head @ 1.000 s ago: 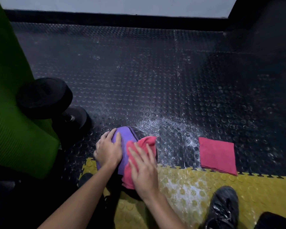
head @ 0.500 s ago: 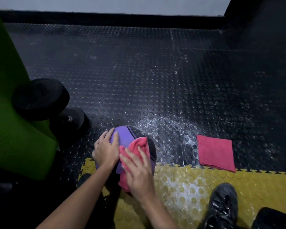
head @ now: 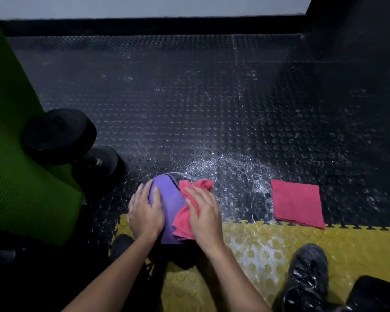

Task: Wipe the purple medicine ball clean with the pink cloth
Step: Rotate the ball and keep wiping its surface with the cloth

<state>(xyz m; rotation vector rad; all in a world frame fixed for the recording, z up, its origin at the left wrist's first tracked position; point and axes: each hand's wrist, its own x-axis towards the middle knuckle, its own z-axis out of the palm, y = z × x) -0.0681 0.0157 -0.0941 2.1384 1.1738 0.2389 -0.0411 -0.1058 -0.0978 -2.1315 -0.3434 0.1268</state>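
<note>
The purple medicine ball (head: 168, 199) with black seams rests on the floor at the seam between black and yellow mats. My left hand (head: 145, 210) lies flat on its left side, fingers spread, steadying it. My right hand (head: 203, 210) presses a crumpled pink cloth (head: 185, 219) onto the ball's right side; the cloth spills out above and below my fingers. Most of the ball's right half is hidden under cloth and hand.
A second pink cloth (head: 297, 202), folded square, lies on the black studded floor (head: 189, 97) to the right. A black dumbbell (head: 61, 136) leans by a green mat (head: 14, 176) at the left. Wet spray marks surround the ball. My black shoe (head: 306, 278) stands on the yellow mat (head: 268, 244).
My right hand has slid the pink cloth from the ball's middle over to its right side, uncovering more purple. The left hand has stayed on the ball's left side.
</note>
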